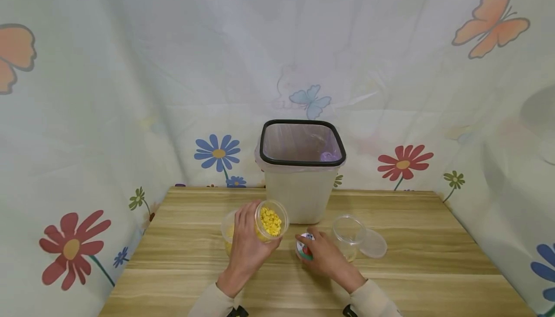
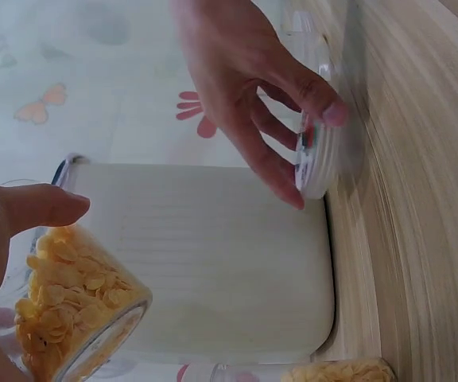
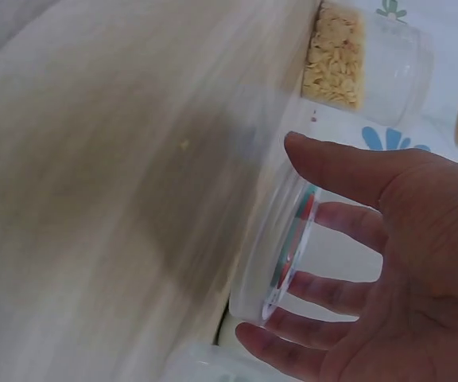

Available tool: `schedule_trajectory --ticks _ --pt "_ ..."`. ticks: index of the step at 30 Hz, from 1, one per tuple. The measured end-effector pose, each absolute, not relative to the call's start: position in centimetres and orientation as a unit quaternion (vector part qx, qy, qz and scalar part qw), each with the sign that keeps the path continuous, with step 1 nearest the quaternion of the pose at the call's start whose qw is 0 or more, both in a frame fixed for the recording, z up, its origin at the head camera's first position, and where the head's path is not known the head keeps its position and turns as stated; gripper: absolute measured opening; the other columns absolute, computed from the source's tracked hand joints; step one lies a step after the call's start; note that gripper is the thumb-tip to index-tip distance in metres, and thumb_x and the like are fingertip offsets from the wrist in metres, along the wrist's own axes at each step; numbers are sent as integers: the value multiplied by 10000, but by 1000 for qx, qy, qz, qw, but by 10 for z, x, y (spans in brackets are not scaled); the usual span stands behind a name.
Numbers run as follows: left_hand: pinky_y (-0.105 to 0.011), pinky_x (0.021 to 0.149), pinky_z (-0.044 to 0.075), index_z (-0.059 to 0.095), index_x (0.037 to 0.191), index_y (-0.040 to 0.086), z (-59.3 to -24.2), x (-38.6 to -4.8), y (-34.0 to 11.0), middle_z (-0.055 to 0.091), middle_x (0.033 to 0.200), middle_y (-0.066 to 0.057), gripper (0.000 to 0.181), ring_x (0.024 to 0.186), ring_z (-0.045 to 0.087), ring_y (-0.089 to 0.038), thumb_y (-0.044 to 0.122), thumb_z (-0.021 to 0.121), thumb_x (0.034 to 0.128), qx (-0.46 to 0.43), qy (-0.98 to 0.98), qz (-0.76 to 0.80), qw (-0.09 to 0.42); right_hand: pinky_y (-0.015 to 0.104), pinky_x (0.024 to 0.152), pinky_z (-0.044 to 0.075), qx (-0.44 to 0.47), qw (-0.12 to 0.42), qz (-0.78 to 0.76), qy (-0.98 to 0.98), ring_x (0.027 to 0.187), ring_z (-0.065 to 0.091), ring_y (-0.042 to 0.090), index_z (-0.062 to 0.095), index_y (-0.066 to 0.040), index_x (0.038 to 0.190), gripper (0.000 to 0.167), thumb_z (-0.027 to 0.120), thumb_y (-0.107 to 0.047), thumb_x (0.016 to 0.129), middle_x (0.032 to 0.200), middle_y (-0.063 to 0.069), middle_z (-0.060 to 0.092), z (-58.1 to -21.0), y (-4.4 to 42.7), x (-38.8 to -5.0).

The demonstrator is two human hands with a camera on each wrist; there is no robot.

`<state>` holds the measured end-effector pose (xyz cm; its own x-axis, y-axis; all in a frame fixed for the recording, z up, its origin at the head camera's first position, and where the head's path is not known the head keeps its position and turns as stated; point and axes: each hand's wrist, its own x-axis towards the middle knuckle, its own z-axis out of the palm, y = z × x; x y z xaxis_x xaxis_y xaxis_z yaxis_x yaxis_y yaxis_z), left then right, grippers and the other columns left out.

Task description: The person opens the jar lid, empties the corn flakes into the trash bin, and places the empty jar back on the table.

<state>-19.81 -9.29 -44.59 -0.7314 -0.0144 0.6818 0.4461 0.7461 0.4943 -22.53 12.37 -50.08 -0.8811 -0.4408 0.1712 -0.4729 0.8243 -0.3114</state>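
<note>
A clear plastic jar of yellow flakes [image 1: 270, 221] is gripped in my left hand [image 1: 246, 247], raised above the table and tilted with its open mouth toward the head camera. The left wrist view shows the flakes [image 2: 74, 298] filling much of it. My right hand [image 1: 325, 254] is low over the table, thumb and fingers spread around the rim of a round lid [image 1: 305, 246] with a white, green and red label. In the right wrist view the fingers reach the far edge of this lid [image 3: 281, 251]. Whether the thumb presses it is hard to see.
Partly behind my left hand stands another clear jar with flakes [image 1: 228, 235]. A clear open jar [image 1: 348, 230] stands right of my right hand, beside a translucent lid [image 1: 374, 244]. Behind the hands is a white bin [image 1: 297, 191] with a black rim and a bag liner.
</note>
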Motion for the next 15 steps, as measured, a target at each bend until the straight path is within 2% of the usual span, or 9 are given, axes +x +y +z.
schedule_trajectory --ticks 6,15 --pt "-444 1010 480 463 1379 98 -448 -199 -93 556 1291 -77 1018 1200 487 -244 267 961 508 -126 -868 -333 347 508 853 543 247 6 175 -953 1150 554 452 610 -140 1329 619 829 -261 763 1344 223 531 -506 125 -227" --pt "-453 987 491 460 1378 91 -448 -199 -94 557 1295 -80 1024 1189 486 -244 273 959 503 -128 -868 -330 349 506 893 529 247 -15 185 -951 1195 536 437 594 -117 1343 603 800 -268 797 1357 209 525 -509 126 -226"
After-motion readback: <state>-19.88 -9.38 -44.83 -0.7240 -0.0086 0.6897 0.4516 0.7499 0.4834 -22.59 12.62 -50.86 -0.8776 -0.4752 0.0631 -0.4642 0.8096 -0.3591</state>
